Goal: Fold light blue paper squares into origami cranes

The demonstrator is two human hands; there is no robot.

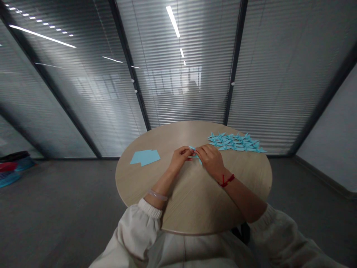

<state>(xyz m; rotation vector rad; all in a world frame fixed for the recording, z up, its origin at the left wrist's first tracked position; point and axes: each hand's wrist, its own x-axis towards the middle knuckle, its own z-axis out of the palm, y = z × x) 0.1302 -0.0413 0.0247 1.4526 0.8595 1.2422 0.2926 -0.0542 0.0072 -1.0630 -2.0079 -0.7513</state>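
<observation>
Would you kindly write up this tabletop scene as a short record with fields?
Surface: round, pale wood-look table
Left hand: fingers on a small light-blue paper piece, mostly hidden
Right hand: on the same piece
Left side: flat, overlapping light-blue paper sheets
Far right side: cluster of pointed, folded light-blue paper figures
Wrists: translucent bangle left; red cord bracelet right

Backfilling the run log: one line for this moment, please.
left hand: holds blue paper | right hand: holds same paper | flat blue sheets: table, left | folded blue shapes: table, far right
</observation>
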